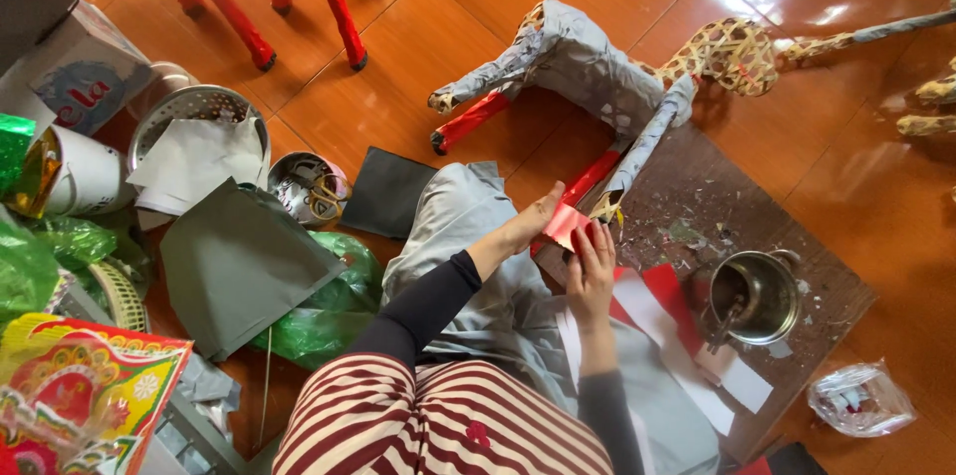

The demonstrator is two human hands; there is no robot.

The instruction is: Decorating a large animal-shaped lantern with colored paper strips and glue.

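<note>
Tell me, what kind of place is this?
Probably a home craft spot on a tiled floor. A woven animal frame is being covered in paper, a metal pot stands nearby, and both hands press red paper onto it.

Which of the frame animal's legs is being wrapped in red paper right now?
The near leg by the hands: left hand and right hand press red paper onto it. The far leg lies untouched.
</note>
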